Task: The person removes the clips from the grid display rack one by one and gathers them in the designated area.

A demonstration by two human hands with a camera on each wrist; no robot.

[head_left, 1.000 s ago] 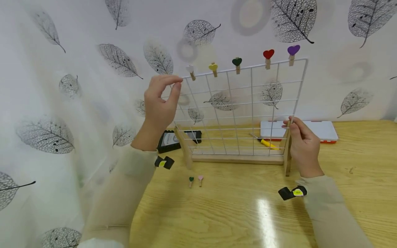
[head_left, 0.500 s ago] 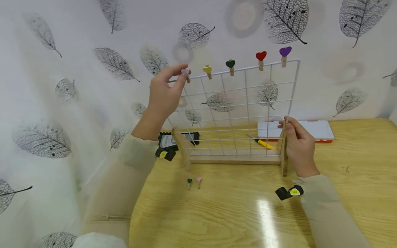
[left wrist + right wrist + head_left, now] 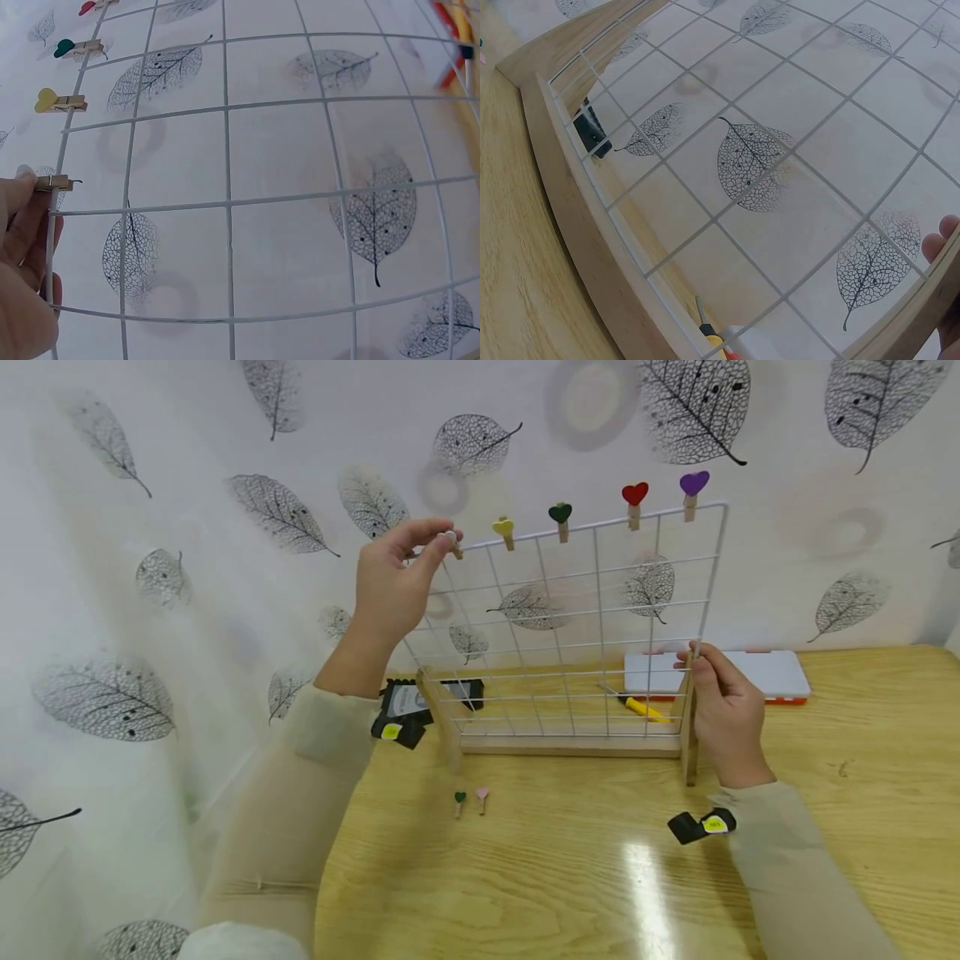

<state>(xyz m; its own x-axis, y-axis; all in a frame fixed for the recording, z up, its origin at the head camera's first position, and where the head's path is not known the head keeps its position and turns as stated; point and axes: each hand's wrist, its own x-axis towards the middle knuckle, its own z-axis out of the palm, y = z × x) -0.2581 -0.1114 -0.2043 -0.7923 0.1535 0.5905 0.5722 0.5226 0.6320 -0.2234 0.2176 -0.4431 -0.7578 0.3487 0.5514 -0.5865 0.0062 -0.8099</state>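
The left hand [image 3: 393,577] pinches a white heart clothespin [image 3: 457,551] between thumb and fingers, at the top wire near the left end of a white wire grid [image 3: 598,585]. The right hand [image 3: 731,718] grips the right upright of the wooden stand [image 3: 570,746] holding that grid. Rightward along the top wire sit yellow [image 3: 504,530], dark green [image 3: 560,514], red [image 3: 634,495] and purple [image 3: 693,485] heart clothespins. On the desk [image 3: 555,868] before the stand lie a green heart clothespin [image 3: 460,802] and a pink one [image 3: 482,797], side by side. Behind it are a yellow-handled tool [image 3: 647,709] and a white-topped case [image 3: 772,672].
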